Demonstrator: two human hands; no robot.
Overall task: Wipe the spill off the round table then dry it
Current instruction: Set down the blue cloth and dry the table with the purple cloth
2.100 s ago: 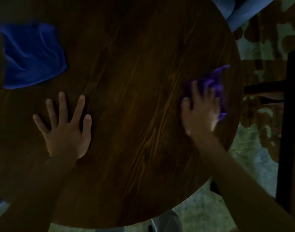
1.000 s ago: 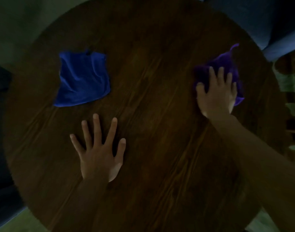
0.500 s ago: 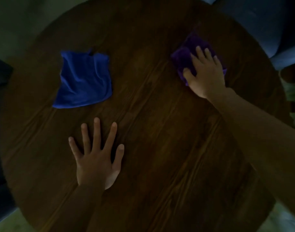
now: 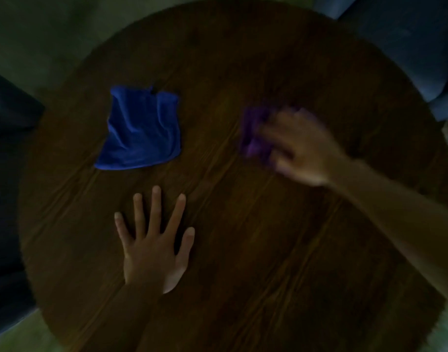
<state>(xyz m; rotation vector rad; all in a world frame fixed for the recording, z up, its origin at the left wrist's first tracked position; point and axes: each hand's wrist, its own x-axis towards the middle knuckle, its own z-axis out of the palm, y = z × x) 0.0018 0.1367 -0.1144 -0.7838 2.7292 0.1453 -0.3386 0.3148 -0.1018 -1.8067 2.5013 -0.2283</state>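
The round dark wooden table (image 4: 243, 250) fills the dim view. My right hand (image 4: 301, 146), blurred by motion, presses a purple cloth (image 4: 254, 138) against the tabletop right of centre; most of the cloth is hidden under the fingers. My left hand (image 4: 154, 242) lies flat on the wood with its fingers spread, holding nothing. A blue cloth (image 4: 141, 130) lies crumpled by itself on the left part of the table, beyond my left hand. No spill can be made out in this light.
A blue-grey upholstered seat (image 4: 408, 39) stands past the table's far right edge. A dark piece of furniture (image 4: 7, 123) runs along the left side. Pale floor shows beyond the far left rim.
My right hand has slid the purple cloth from the far right rim leftward and nearer, toward the table's middle. The left hand and blue cloth stay put.
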